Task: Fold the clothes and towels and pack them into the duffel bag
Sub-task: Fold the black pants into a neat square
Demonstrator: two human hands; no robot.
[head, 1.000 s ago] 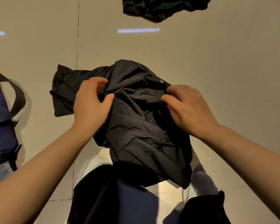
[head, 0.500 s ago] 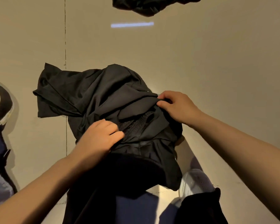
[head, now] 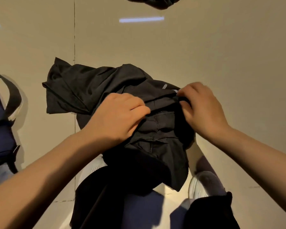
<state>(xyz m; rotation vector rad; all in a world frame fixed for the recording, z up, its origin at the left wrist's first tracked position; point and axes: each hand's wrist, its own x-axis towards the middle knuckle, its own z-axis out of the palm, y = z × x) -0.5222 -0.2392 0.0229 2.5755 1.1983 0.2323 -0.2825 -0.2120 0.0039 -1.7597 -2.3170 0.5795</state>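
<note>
A crumpled black garment (head: 92, 90) lies on the beige floor in front of me, its near end hanging down towards my legs. My left hand (head: 117, 119) grips a fold of the fabric near the garment's middle, fingers curled into the cloth. My right hand (head: 203, 106) pinches the garment's upper right edge between thumb and fingers. A blue duffel bag (head: 0, 133) with a dark strap sits at the left edge, partly out of view.
Another dark piece of clothing (head: 155, 2) lies on the floor at the top edge. My white shoes (head: 203, 184) and dark trousers show at the bottom. A tile seam (head: 74, 30) runs down the floor at the left.
My left hand has moved up and to the right along the garment and taken a new grip near its middle. My right hand has shifted slightly right, still holding the upper edge.
</note>
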